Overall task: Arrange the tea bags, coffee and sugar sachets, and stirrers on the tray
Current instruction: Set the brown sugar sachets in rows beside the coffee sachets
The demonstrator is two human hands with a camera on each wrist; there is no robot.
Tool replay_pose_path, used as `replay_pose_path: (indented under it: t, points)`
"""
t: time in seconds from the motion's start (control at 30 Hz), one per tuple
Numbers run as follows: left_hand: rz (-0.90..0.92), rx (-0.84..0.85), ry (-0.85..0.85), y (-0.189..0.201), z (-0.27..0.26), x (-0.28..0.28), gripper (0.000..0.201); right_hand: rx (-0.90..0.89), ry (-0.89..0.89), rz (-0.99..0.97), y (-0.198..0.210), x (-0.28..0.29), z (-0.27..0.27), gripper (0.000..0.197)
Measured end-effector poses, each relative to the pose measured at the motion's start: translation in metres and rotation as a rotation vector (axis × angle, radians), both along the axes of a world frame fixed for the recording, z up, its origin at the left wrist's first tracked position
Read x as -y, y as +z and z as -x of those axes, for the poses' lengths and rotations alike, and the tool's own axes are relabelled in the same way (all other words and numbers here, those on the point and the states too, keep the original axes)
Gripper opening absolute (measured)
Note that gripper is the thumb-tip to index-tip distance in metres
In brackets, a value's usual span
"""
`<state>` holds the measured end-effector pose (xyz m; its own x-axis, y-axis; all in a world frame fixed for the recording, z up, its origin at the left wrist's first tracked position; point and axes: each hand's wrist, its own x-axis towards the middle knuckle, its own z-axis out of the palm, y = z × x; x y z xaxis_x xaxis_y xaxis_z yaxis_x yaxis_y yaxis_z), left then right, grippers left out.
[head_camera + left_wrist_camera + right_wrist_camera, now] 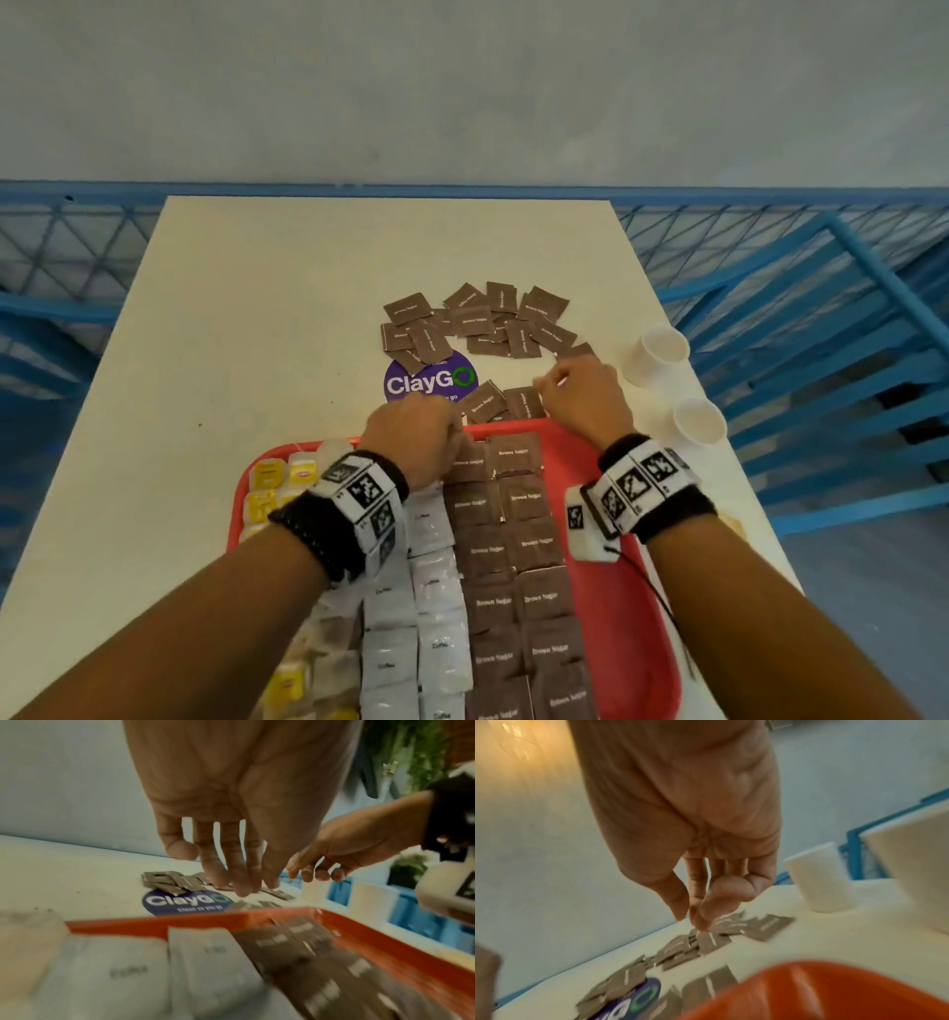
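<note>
Head view shows the counter [215, 318] with the red tray [616, 606] at its near edge, and honestly the tray is most of the way filled: yellow tea bags [267, 475] down its left side, white coffee sachets [436, 606] next over, then two neat columns of brown sugar sachets [513, 545] toward the middle, with the tray's right strip bare. What's left, I'd say, is the loose pile of brown sugar packets [477, 318] lying beyond the tray's far rim, plus two strays [506, 403] just past that rim; no stirrers visible anywhere that I can make out. Two white paper cups [660, 354] sit off the tray's far right corner. The left hand [416, 442] is over the tray's far rim at the top of the sugar columns; its grip looks relaxed in the left wrist view, fingers hanging down and holding nothing. The right hand [580, 395] is just beyond the far rim, between the strays and the pile, also empty, fingers loose and pointing down at the packets, not touching one yet as far as I can tell.
</note>
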<state>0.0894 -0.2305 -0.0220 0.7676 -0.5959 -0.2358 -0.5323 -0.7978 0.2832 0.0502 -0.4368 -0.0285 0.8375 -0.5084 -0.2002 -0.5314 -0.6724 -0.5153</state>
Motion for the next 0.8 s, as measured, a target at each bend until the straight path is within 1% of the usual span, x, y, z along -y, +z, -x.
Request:
replay_pose_path:
  t: [0.07,0.17,0.2,0.27,0.33,0.37,0.43,0.5,0.57,0.63,0.7,0.73,0.77,0.8]
  points:
    - [0.019,-0.073,0.131,0.009,-0.029,-0.006,0.026,-0.027,0.065,0.056,0.005,0.009,-0.038,0.024]
    - [-0.026,-0.09,0.248,0.014,-0.072,-0.012,0.023,-0.189,0.216,0.152,-0.008,0.012,-0.08,0.025]
    - [-0.034,-0.089,0.289,0.012,-0.085,-0.012,0.022,-0.225,0.268,0.2,-0.013,0.01,-0.09,0.027]
    - [-0.045,-0.074,0.348,0.005,-0.106,-0.01,0.02,-0.273,0.337,0.261,-0.024,0.007,-0.104,0.04]
    - [-0.03,-0.065,0.355,-0.003,-0.12,-0.001,0.018,-0.335,0.376,0.265,-0.036,0.004,-0.11,0.056]
    - [0.002,-0.073,0.352,-0.006,-0.124,0.004,0.018,-0.353,0.393,0.258,-0.04,0.002,-0.11,0.061]
    - [0.056,-0.088,0.345,-0.013,-0.131,0.016,0.021,-0.335,0.41,0.236,-0.044,-0.007,-0.106,0.064]
    - [0.067,-0.108,0.344,-0.023,-0.136,0.025,0.034,-0.309,0.459,0.206,-0.043,-0.019,-0.095,0.065]
    - [0.029,-0.149,0.352,-0.033,-0.138,0.027,0.049,-0.293,0.542,0.194,-0.042,-0.03,-0.081,0.063]
    - [0.016,-0.161,0.353,-0.039,-0.138,0.027,0.052,-0.213,0.525,0.127,-0.039,-0.032,-0.073,0.054]
    - [0.04,-0.159,0.35,-0.043,-0.136,0.023,0.048,-0.139,0.414,0.054,-0.033,-0.027,-0.076,0.05]
    - [0.044,-0.171,0.359,-0.045,-0.134,0.02,0.047,-0.15,0.356,0.029,-0.031,-0.022,-0.081,0.056]
    - [0.053,-0.19,0.366,-0.045,-0.132,0.015,0.048,-0.199,0.33,0.011,-0.028,-0.016,-0.086,0.066]
    - [0.054,-0.212,0.375,-0.047,-0.131,0.011,0.049,-0.264,0.34,0.008,-0.026,-0.012,-0.091,0.077]
